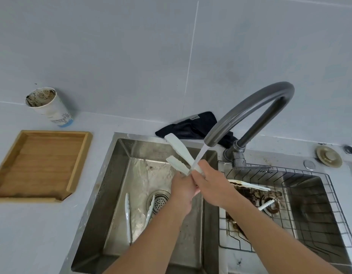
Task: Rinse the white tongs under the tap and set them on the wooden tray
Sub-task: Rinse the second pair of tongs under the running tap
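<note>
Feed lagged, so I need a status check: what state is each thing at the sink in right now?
white tongs: held under the stream, arms spread
tap: running
left hand: gripping the tongs
right hand: gripping the tongs
wooden tray: nothing on it
second tongs: lying in the left basin
paper cup: upright, dirty inside
dark cloth: crumpled behind the sink
</note>
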A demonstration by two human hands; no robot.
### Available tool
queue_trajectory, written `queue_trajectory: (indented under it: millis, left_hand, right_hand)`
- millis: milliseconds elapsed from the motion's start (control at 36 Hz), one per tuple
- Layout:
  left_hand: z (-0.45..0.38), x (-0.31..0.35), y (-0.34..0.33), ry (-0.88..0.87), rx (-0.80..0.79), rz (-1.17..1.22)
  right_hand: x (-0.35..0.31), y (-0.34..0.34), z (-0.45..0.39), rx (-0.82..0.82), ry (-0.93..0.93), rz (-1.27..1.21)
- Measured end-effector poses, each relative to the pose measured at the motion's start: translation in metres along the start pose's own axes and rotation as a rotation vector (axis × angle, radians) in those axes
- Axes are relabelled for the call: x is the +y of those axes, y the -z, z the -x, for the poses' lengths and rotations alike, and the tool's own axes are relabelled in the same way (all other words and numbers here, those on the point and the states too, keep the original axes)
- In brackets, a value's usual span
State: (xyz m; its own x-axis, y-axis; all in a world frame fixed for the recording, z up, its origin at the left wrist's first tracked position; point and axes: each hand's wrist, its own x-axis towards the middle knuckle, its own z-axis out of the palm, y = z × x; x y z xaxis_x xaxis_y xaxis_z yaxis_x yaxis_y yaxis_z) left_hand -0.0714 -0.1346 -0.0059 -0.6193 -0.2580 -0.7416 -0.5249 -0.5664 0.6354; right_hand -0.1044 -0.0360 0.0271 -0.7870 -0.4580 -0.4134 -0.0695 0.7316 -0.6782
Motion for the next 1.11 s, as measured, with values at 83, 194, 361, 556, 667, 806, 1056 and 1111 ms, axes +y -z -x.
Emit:
queue_trajectory:
  millis: [83, 194, 361, 556, 667, 806, 1056, 1111]
  left_hand:
    - [-0.011, 0.002, 0.01, 0.011, 0.108, -0.055]
    - [-0.023, 0.005, 0.021, -0.001, 0.19, -0.065]
    - [-0.01, -0.004, 0.006, -0.039, 0.1, -0.101]
    - [-0.002, -0.015, 0.0, -0.044, 0.086, -0.058]
    - [-0.018, -0.004, 0.013, -0.011, 0.189, -0.097]
    - [-0.035, -0.002, 0.02, 0.031, 0.231, -0.208]
    - [-0.045, -0.008, 0.027, 0.066, 0.226, -0.254]
    - [-0.038, -0.014, 0.018, 0.065, 0.178, -0.273]
  right_hand:
    - [-0.002, -0.003, 0.001, -0.013, 0.039, 0.021]
    - [-0.001, -0.01, 0.005, -0.025, 0.061, 0.042]
    - [0.0, -0.007, -0.003, -0.041, -0.007, 0.007]
    - [-0.004, -0.002, -0.008, -0.042, -0.065, -0.115]
    - [0.003, -0.004, -0.002, -0.066, -0.048, -0.089]
    - [0.005, -0.004, 0.01, -0.039, -0.027, -0.01]
    - [0.01, 0.003, 0.027, -0.021, -0.03, 0.057]
    - [0.01, 0.002, 0.026, -0.016, -0.04, 0.051]
